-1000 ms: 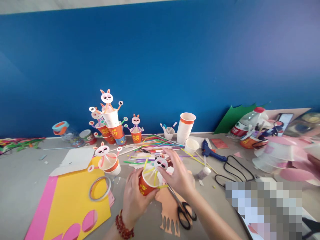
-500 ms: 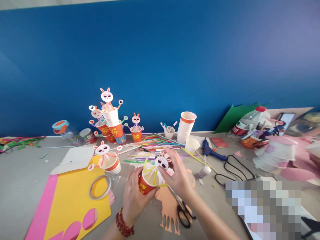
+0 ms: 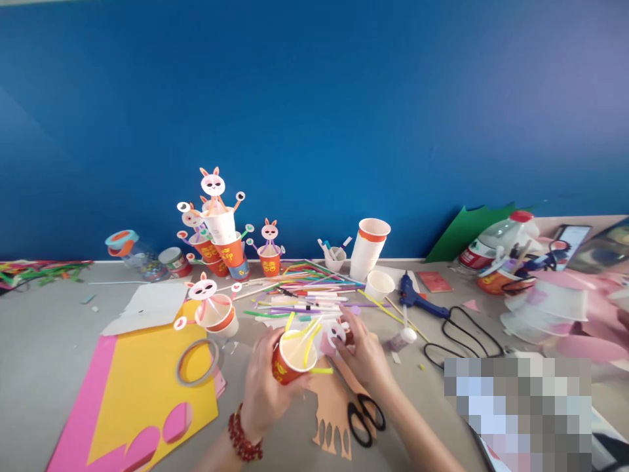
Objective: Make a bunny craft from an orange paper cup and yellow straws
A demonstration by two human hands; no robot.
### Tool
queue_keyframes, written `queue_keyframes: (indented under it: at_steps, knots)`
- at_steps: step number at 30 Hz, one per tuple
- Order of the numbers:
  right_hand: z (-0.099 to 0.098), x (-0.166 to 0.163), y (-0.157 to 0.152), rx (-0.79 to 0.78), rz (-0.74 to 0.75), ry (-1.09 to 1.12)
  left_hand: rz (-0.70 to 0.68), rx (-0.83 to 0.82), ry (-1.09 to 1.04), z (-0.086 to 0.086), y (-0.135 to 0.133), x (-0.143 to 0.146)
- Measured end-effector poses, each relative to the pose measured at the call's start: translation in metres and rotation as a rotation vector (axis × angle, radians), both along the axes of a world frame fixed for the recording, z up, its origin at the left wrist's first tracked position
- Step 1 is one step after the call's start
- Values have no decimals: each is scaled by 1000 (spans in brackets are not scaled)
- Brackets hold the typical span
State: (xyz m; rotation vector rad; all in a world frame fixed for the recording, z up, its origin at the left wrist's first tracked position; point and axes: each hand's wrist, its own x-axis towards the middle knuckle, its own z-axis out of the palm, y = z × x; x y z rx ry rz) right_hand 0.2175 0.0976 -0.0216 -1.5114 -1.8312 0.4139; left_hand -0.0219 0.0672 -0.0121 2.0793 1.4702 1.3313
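Wrapped round an orange-red paper cup [image 3: 284, 368], my left hand [image 3: 263, 377] keeps it tilted over the front of the table. Yellow pipe cleaners [image 3: 310, 344] rise from inside the cup, and one sticks out past its side at the right. My right hand [image 3: 366, 354] pinches a paper rabbit face [image 3: 336, 332] with dark eyes, just right of the cup and apart from its rim. Below my right hand lie black-handled scissors [image 3: 366, 419] on a cut sheet of peach paper [image 3: 327, 400].
Finished rabbit cups [image 3: 219, 318] stand at left and behind. Yellow paper [image 3: 147, 373] carries a tape roll [image 3: 181, 373]. Pens and pipe cleaners [image 3: 314, 285] lie behind the cup. A blue glue gun [image 3: 422, 300] with a looping cord lies right, near a glue bottle [image 3: 403, 337].
My right hand has moved right with the rabbit face, away from the pipe cleaners in the cup. My left hand still holds the cup in nearly the same place.
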Motion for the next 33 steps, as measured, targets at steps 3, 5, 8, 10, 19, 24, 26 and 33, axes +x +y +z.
queue_keyframes:
  at_steps: [3,5,8,10,19,24,26,33]
  knots:
    - [9,0,-3,105,14,-259,-38,-10,-27,-2,-2,0]
    - [21,-2,-7,166,26,-307,-64,-5,-42,-4,-3,0]
    - [36,-6,-13,162,147,-197,-85,43,-53,-8,-5,-1]
    - [41,-9,-18,151,239,-97,-119,87,-53,-10,-5,-2]
    - [39,-19,-28,53,448,234,-261,-30,-330,-6,-6,5]
    - [38,-24,-31,10,497,315,-337,-343,-739,-1,-7,11]
    - [40,-25,-33,-1,508,339,-394,-485,-872,-3,-6,11]
    - [42,-26,-37,-22,519,407,-578,-763,-1079,-9,0,10]
